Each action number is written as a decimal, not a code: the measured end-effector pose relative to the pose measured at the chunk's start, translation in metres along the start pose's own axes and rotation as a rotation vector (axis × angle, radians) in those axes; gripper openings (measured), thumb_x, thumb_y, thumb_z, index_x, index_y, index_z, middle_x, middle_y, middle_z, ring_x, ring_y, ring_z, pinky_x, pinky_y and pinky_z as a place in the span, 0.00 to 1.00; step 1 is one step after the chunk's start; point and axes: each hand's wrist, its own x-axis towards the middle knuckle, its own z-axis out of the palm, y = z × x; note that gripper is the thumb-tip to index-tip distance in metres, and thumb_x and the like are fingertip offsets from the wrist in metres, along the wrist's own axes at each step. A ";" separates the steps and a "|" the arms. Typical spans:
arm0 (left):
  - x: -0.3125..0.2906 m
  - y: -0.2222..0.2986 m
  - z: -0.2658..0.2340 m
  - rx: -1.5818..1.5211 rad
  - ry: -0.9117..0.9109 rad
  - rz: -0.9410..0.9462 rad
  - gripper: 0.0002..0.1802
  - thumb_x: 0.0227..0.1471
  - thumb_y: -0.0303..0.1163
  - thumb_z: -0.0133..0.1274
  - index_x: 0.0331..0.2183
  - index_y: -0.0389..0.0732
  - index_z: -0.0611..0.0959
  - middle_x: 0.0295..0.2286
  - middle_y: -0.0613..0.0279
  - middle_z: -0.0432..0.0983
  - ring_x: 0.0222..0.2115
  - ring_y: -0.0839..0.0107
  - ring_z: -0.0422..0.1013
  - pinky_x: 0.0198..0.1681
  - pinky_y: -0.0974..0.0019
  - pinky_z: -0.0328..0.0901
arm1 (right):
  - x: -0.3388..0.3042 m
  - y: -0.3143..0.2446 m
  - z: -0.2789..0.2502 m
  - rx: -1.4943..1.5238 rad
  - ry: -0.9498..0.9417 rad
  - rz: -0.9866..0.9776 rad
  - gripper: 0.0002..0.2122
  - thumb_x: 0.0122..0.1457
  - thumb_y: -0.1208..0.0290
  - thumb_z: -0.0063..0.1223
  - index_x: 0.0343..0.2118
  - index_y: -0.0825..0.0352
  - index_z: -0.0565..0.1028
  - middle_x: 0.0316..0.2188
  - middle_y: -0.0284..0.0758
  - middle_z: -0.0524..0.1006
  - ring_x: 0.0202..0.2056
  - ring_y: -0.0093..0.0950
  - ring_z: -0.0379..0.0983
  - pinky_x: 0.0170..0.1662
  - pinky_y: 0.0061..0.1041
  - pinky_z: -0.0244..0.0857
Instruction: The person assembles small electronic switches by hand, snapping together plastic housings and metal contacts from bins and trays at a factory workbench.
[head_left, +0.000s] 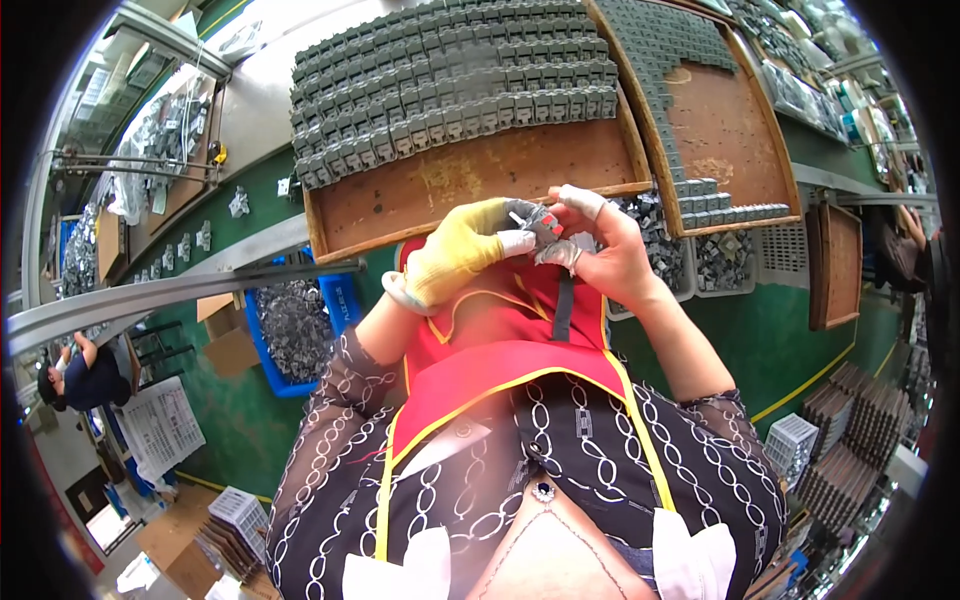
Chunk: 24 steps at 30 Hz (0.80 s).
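My left hand (pixel 455 252), in a yellow knit glove with white-covered fingertips, pinches a small grey block-like part (pixel 541 224) that shows a bit of red. On the part's other side, my right hand (pixel 620 258) has its white-wrapped thumb and fingertips closed against it. Both hands meet in front of my red apron (pixel 500 365), close to the front edge of a wooden tray (pixel 480 165). Tight rows of similar dark grey parts (pixel 455 90) fill the tray's far portion. Fingers cover much of the held part, so its exact kind is unclear.
Angled at right is a second wooden tray (pixel 725 125), partly filled with grey parts. Below it stand bins (pixel 722 262) of loose parts. A blue bin (pixel 300 330) of metal pieces is at left, near a metal rail (pixel 180 290). Another person (pixel 90 375) is at far left.
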 end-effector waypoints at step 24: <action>-0.014 0.003 0.011 -0.001 0.037 -0.105 0.24 0.56 0.39 0.59 0.48 0.31 0.80 0.41 0.61 0.79 0.41 0.73 0.74 0.47 0.69 0.69 | 0.000 0.004 0.000 -0.428 -0.124 -0.152 0.26 0.50 0.71 0.66 0.55 0.66 0.75 0.44 0.40 0.81 0.46 0.35 0.79 0.52 0.32 0.72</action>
